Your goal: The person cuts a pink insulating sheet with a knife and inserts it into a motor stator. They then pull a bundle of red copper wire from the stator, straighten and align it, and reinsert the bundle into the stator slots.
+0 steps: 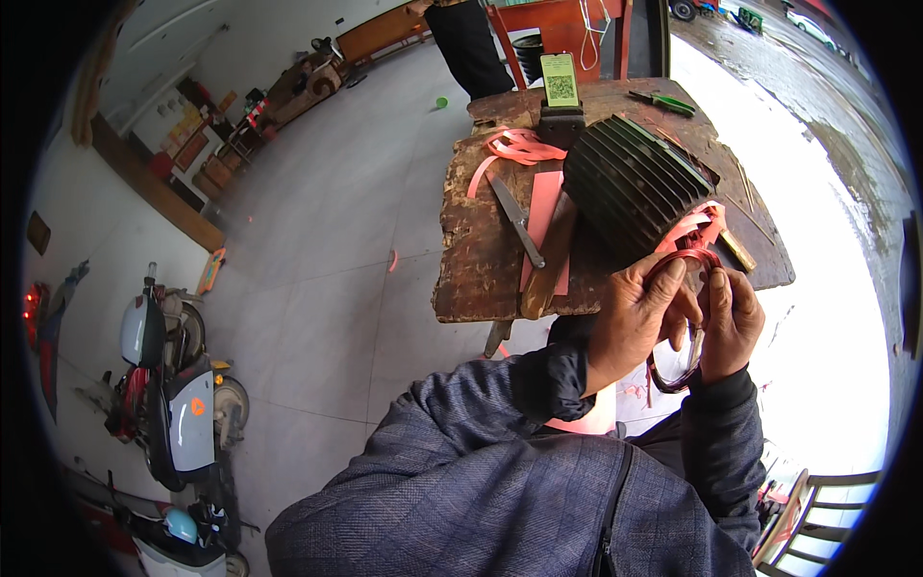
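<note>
Both hands are together at the near end of a dark finned motor housing (630, 183), which lies on a worn wooden table (466, 260). My left hand (649, 303) pinches a loop of reddish copper wire coil (685, 256) between thumb and fingers. On the coil's other side, my right hand (733, 313) is closed with fingertips and thumb on the same loop. The coil's lower part hangs below the hands. Pink insulation strips (700, 223) stick out of the housing's end just above them.
Left of the housing lie a knife (516, 219), a flat pink strip (544, 216), a wooden stick (555, 264) and coiled pink ribbon (524, 146). A phone on a stand (560, 82) and green-handled pliers (665, 102) sit at the far side. Scooters (183, 413) stand left.
</note>
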Action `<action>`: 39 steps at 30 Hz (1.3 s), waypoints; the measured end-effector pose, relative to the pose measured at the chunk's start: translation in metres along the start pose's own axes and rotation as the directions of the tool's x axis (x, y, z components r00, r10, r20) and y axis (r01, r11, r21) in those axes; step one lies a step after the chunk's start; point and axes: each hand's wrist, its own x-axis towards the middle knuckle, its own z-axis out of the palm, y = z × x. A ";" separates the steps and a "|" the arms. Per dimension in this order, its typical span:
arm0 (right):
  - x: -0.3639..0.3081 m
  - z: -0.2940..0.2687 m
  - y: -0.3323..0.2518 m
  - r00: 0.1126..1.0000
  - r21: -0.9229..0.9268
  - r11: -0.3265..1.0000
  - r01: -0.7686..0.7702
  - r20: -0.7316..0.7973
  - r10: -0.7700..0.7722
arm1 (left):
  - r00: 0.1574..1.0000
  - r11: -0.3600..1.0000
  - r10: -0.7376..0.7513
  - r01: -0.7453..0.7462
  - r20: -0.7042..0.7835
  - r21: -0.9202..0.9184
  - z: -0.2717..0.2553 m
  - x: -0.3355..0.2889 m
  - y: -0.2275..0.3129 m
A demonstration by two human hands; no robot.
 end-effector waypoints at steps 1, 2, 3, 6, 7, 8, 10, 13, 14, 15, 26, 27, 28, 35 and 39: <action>-0.001 0.003 0.001 0.999 -0.013 0.999 0.030 -0.020 -0.030 | 0.998 0.997 0.058 -0.056 -0.032 0.056 0.002 0.001 -0.003; -0.003 0.005 0.001 0.997 -0.028 0.998 0.058 -0.040 -0.060 | 0.993 0.988 0.112 -0.107 -0.048 0.109 0.004 0.003 -0.005; -0.004 0.007 0.002 0.996 -0.011 0.997 0.083 -0.032 -0.083 | 0.991 0.989 0.118 -0.111 -0.065 0.100 0.006 0.004 -0.007; -0.015 0.015 0.004 0.996 -0.075 0.996 0.051 -0.066 -0.056 | 0.983 0.988 0.136 -0.126 -0.121 0.092 0.009 0.006 -0.011; -0.020 0.018 0.005 0.996 -0.058 0.995 0.077 -0.033 -0.079 | 0.979 0.987 0.143 -0.130 -0.142 0.100 0.009 0.007 -0.012; -0.024 0.022 0.007 0.995 -0.037 0.995 0.092 -0.039 -0.093 | 0.974 0.984 0.160 -0.143 -0.163 0.110 0.009 0.007 -0.012; -0.025 0.026 0.010 0.987 -0.106 0.986 0.132 -0.076 -0.141 | 0.977 0.986 0.147 -0.132 -0.155 0.103 0.008 0.008 -0.013; -0.022 0.022 0.012 0.974 -0.226 0.953 0.200 -0.059 -0.219 | 0.988 0.979 0.136 -0.123 -0.076 0.162 0.000 0.007 -0.007; -0.021 0.018 0.011 0.990 -0.129 0.983 0.129 -0.038 -0.135 | 0.992 0.971 0.119 -0.110 -0.030 0.212 -0.004 0.008 -0.003; -0.019 0.011 0.008 0.999 -0.032 0.998 0.052 -0.007 -0.052 | 0.995 0.960 0.099 -0.099 0.014 0.262 -0.008 0.008 0.002; -0.012 -0.005 -0.009 0.948 -0.382 0.905 0.186 0.313 -0.062 | 0.887 0.738 -0.414 0.193 0.207 0.646 -0.035 0.025 0.043; -0.012 -0.005 -0.009 0.953 -0.385 0.908 0.166 0.299 -0.047 | 0.906 0.784 -0.368 0.181 0.210 0.594 -0.034 0.026 0.039; -0.012 -0.005 -0.008 0.963 -0.377 0.918 0.123 0.268 -0.019 | 0.907 0.773 -0.358 0.154 0.222 0.616 -0.034 0.027 0.037; -0.012 -0.018 -0.003 0.896 -0.425 0.794 0.434 0.300 -0.328 | 0.925 0.819 -0.355 0.237 0.136 0.522 -0.034 0.034 0.038; -0.020 -0.026 -0.009 0.853 -0.649 0.554 0.522 0.404 -0.330 | 0.932 0.804 -0.345 0.231 0.112 0.547 -0.030 0.041 0.037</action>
